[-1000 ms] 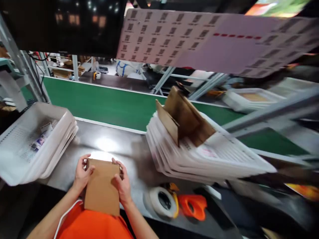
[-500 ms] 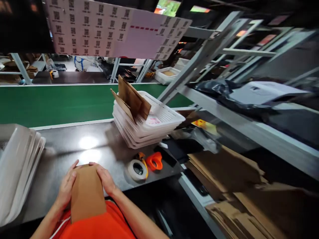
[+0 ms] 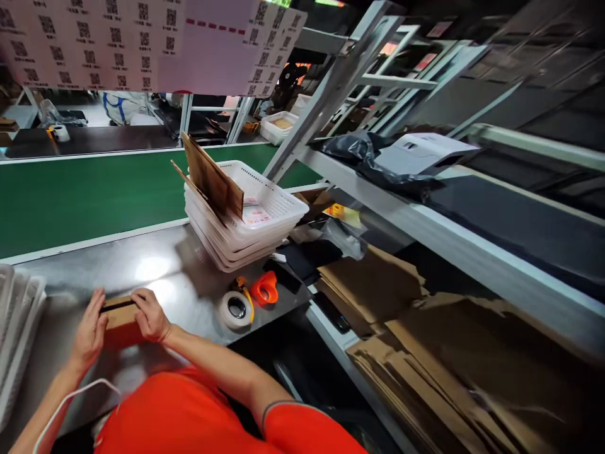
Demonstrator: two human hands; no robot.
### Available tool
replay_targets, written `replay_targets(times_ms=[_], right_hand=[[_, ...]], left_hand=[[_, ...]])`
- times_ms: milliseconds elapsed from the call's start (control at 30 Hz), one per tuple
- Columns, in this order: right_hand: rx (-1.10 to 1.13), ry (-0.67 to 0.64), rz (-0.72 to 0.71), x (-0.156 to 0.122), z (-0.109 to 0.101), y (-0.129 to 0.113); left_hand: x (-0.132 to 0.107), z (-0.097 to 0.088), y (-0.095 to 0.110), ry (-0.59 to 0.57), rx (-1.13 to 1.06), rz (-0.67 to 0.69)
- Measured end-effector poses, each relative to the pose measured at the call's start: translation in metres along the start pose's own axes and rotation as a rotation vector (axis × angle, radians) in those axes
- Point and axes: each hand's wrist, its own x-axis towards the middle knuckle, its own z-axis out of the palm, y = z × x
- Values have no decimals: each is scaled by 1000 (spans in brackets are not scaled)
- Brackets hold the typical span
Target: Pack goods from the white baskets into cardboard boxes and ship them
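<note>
A small brown cardboard box [image 3: 123,320] is held between my two hands above the steel table. My left hand [image 3: 89,331] presses along its left side, with the fingers pointing away from me. From the right, my right hand [image 3: 152,315] grips the other side, its fingers bent over the top edge. A dark narrow gap runs along the top of the box. To the right on the table lie a tape roll in a yellow-edged dispenser [image 3: 236,309] and an orange tape dispenser [image 3: 265,289].
Stacked white baskets [image 3: 278,217] hold cardboard pieces [image 3: 208,180] beyond my hands; more baskets [image 3: 19,334] stand at left. A green conveyor belt [image 3: 94,189] runs behind. Flat cardboard [image 3: 373,277] lies at right below a metal shelf frame [image 3: 397,202].
The cardboard's long flat panel faced me before; now a shorter, box-shaped form shows between my hands, farther from my body. The view has turned right.
</note>
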Motion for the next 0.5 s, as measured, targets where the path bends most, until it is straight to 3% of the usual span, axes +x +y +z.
replay_targets(times_ms=[167, 267, 333, 400, 500], right_hand=[[-191, -171, -160, -65, 25, 65], [-237, -266, -187, -97, 12, 72], [-238, -272, -129, -112, -16, 70], [-282, -120, 75, -123, -61, 71], [-495, 314, 739, -133, -141, 90]], left_hand=[[-70, 43, -62, -193, 125, -31], [-101, 55, -66, -223, 158, -57], [-104, 57, -58, -231, 163, -87], [-100, 55, -47, -256, 154, -112], [-93, 49, -38, -338, 113, -106]])
